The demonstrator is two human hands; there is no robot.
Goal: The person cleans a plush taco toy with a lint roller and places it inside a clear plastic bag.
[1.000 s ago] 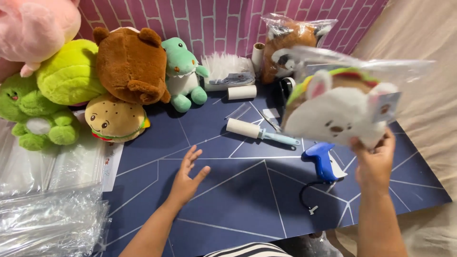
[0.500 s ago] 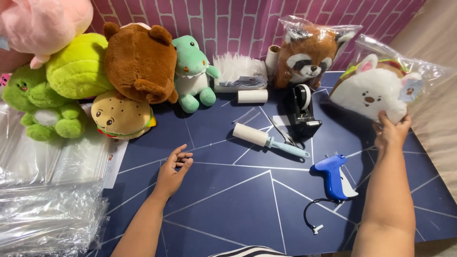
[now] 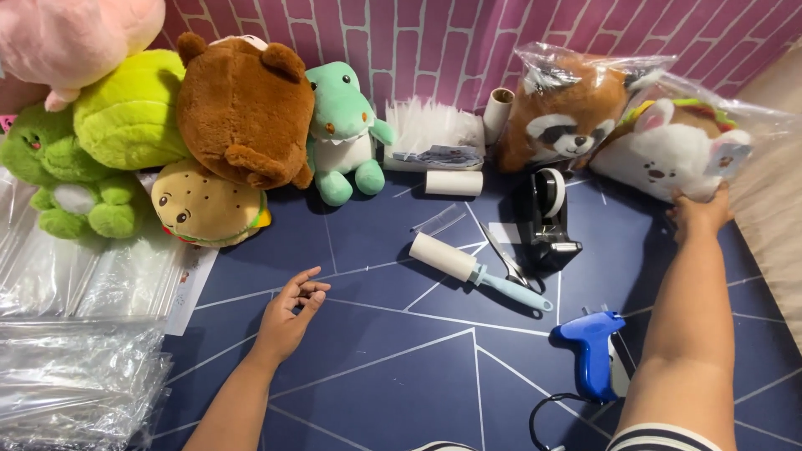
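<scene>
My right hand (image 3: pixel 700 213) reaches to the far right and grips the lower edge of a bagged white plush (image 3: pixel 668 150), a white animal toy sealed in clear plastic. That toy rests on the blue mat beside a bagged raccoon plush (image 3: pixel 568 121). My left hand (image 3: pixel 288 313) hovers palm-up over the blue mat (image 3: pixel 401 367), fingers loosely curled, holding nothing. A lint roller (image 3: pixel 464 267) lies nearest to it, to the right.
Unbagged plush toys line the back left: pink (image 3: pixel 75 38), green frog (image 3: pixel 63 179), lime (image 3: pixel 129 108), brown bear (image 3: pixel 242 108), burger (image 3: pixel 209 205), teal dinosaur (image 3: pixel 342 129). A tape dispenser (image 3: pixel 547 221), scissors (image 3: pixel 505 259), blue tagging gun (image 3: pixel 593 355) and clear bags (image 3: pixel 71 334) lie around.
My right hand carried the bagged white plush from mid-air down to the far right, beside the raccoon. My left hand stayed over the mat and curled slightly.
</scene>
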